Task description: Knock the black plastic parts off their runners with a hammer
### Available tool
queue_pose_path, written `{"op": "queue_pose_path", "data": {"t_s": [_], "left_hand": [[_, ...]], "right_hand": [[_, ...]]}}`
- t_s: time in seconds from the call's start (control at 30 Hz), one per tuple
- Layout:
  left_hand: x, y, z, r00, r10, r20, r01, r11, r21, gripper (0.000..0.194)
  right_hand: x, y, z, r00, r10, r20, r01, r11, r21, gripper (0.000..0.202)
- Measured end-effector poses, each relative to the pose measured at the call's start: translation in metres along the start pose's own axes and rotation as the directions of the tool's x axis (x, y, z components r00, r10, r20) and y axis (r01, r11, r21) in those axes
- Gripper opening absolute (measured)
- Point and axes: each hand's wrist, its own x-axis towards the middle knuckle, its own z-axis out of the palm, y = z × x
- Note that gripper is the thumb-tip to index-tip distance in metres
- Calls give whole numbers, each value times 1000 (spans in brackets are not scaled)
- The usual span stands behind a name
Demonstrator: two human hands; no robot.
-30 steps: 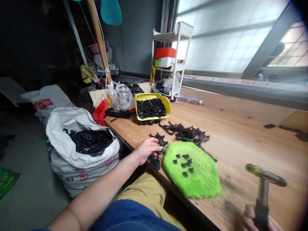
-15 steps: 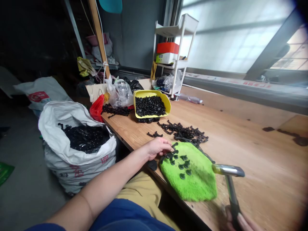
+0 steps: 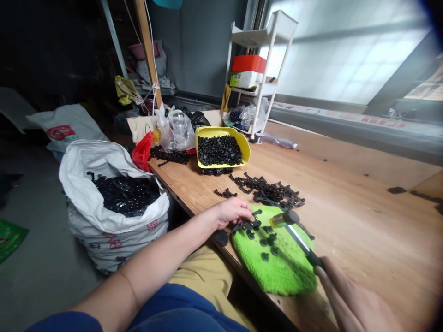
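A bright green cloth (image 3: 287,272) lies at the table's front edge, with several small black round stemmed parts (image 3: 265,256) standing on it. At the cloth's upper left corner, my left hand (image 3: 235,211) pinches a black plastic strip (image 3: 246,226), whose far end is partly covered by my fingers. My right hand (image 3: 346,290) is closed round the dark handle of a mallet (image 3: 301,240). The mallet's head, with a yellowish face and a dark face, hovers over the upper right of the cloth, close to the black parts.
Behind the cloth lies a pile of black strips (image 3: 273,190). A yellow scoop-shaped tray (image 3: 246,154) holds many small black parts. Left of the table stands a white woven sack (image 3: 79,184) filled with black pieces. A white shelf rack (image 3: 273,55) stands at the back.
My right hand has swung the mallet leftward and up from beside the cloth to above it. My left hand stays at the cloth's corner. The whole view has shifted slightly.
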Motion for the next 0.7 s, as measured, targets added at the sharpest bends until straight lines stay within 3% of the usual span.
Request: {"op": "queue_pose_path", "data": {"t_s": [0.1, 0.33, 0.6, 0.7], "left_hand": [[0, 0, -1, 1000, 8, 10, -8, 1000, -10, 3], [1, 0, -1, 1000, 15, 6, -15, 1000, -8, 3], [5, 1, -2, 999, 15, 45, -16, 999, 37, 7], [5, 4, -1, 999, 3, 50, -5, 999, 43, 8]], "right_hand": [[13, -9, 1, 998, 3, -62, -3, 1000, 4, 30], [9, -20, 5, 998, 47, -31, -45, 996, 71, 29], [21, -24, 4, 998, 13, 58, -10, 999, -52, 35], [24, -26, 1, 1000, 23, 5, -23, 1000, -10, 31]]}}
